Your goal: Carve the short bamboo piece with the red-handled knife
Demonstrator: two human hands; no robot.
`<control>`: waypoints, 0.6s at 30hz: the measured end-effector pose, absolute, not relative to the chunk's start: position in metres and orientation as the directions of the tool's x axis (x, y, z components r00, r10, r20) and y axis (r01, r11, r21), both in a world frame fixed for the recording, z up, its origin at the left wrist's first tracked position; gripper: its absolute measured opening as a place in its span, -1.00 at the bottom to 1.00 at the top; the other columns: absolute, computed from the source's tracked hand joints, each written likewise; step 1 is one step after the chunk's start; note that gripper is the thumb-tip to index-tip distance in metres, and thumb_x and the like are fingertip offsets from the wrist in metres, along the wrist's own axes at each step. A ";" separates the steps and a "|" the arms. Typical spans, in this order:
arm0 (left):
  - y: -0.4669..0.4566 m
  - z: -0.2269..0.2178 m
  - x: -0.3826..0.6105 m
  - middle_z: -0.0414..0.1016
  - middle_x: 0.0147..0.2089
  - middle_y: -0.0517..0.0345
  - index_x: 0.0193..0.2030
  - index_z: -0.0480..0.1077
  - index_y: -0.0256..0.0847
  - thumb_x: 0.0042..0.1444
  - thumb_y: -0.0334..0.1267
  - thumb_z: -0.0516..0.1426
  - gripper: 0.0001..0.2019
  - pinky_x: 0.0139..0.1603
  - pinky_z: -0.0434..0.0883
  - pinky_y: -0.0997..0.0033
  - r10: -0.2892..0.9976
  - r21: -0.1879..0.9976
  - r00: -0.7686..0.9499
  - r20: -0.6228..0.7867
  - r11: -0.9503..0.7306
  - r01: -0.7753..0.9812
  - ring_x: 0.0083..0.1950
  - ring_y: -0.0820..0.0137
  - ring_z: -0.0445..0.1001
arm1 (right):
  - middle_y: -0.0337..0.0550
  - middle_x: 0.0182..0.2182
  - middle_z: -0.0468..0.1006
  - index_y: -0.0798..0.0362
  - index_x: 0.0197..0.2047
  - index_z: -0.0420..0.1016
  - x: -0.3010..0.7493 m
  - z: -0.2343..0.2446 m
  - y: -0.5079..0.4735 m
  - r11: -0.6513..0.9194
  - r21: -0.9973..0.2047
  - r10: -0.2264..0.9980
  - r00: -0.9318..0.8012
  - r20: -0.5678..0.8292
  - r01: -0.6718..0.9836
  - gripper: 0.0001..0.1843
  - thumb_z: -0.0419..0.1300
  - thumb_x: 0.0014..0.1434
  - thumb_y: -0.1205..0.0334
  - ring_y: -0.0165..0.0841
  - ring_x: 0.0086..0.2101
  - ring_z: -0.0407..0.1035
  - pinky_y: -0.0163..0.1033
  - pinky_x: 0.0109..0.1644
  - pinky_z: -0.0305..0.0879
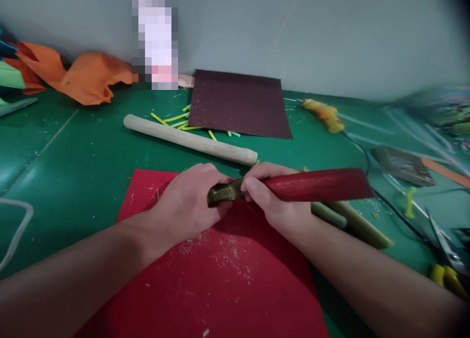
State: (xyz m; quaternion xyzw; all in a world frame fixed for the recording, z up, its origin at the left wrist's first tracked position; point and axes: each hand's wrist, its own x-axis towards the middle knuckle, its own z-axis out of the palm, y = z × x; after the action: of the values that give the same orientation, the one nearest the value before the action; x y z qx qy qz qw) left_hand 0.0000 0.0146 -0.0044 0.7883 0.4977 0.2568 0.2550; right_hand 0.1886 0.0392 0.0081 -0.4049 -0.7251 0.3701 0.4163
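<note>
My left hand [194, 198] is closed around a short dark green-brown stalk piece [222, 193], which looks like bamboo with pale scratched lines on it. Pinched in my right hand [275, 196] is a tool with a long red wooden handle [323, 184], its handle pointing right. A small greyish bit of its tip meets the stalk's right end; the rest of the tip hides behind my fingers. Both hands are above a red sheet [227, 284] sprinkled with pale shavings. Past my right hand lie green stalks [362, 223], partly covered by my wrist and the handle.
A pale peeled stick [191, 140] lies beyond my hands, near yellow strips [176, 118] and a dark brown sheet [238, 103]. To the right are a yellow glue gun [323, 114] with a black cord, a grey block [404, 166] and scissors [450, 259]. Orange paper [90, 78] sits back left.
</note>
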 end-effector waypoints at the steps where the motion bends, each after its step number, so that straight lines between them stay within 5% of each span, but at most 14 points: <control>1: 0.015 -0.005 0.000 0.41 -0.34 0.16 -0.26 0.49 -0.12 0.22 -0.15 0.17 -0.87 -0.33 0.18 0.30 0.916 0.663 0.371 0.150 -0.372 0.650 -0.29 0.33 0.34 | -0.32 -0.62 0.46 -0.01 -0.53 0.46 0.189 0.008 0.039 0.402 -0.872 0.894 -0.328 0.307 0.279 -0.79 0.24 0.14 0.23 -0.47 -0.59 0.32 -0.32 -0.50 0.26; 8: 0.015 -0.004 0.001 0.41 -0.35 0.17 -0.30 0.47 -0.16 0.21 -0.15 0.17 -0.85 -0.34 0.17 0.31 0.925 0.672 0.356 0.135 -0.350 0.652 -0.30 0.33 0.34 | -0.30 -0.61 0.46 0.00 -0.54 0.44 0.187 0.008 0.038 0.409 -0.866 0.891 -0.329 0.312 0.287 -0.78 0.22 0.15 0.25 -0.47 -0.57 0.33 -0.33 -0.48 0.28; 14: 0.015 -0.007 0.001 0.46 -0.26 0.17 -0.09 0.53 -0.11 0.18 -0.16 0.21 -0.81 -0.26 0.24 0.29 0.924 0.695 0.357 0.139 -0.348 0.629 -0.20 0.30 0.39 | -0.32 -0.65 0.42 -0.01 -0.61 0.39 0.188 0.009 0.040 0.477 -0.830 0.845 -0.410 0.343 0.290 -0.72 0.19 0.13 0.29 -0.48 -0.60 0.32 -0.33 -0.49 0.28; 18: 0.015 -0.005 0.001 0.42 -0.33 0.17 -0.26 0.49 -0.15 0.21 -0.16 0.18 -0.86 -0.33 0.19 0.32 0.922 0.673 0.360 0.144 -0.358 0.647 -0.27 0.33 0.35 | -0.31 -0.63 0.46 -0.03 -0.56 0.44 0.188 0.008 0.040 0.406 -0.869 0.892 -0.330 0.309 0.283 -0.75 0.22 0.14 0.24 -0.46 -0.58 0.35 -0.34 -0.49 0.30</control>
State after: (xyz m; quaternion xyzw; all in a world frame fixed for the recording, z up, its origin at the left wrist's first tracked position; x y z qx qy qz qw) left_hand 0.0010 0.0155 -0.0052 0.7817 0.5018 0.2608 0.2629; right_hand 0.1878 0.0397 0.0076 -0.4032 -0.7285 0.3667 0.4151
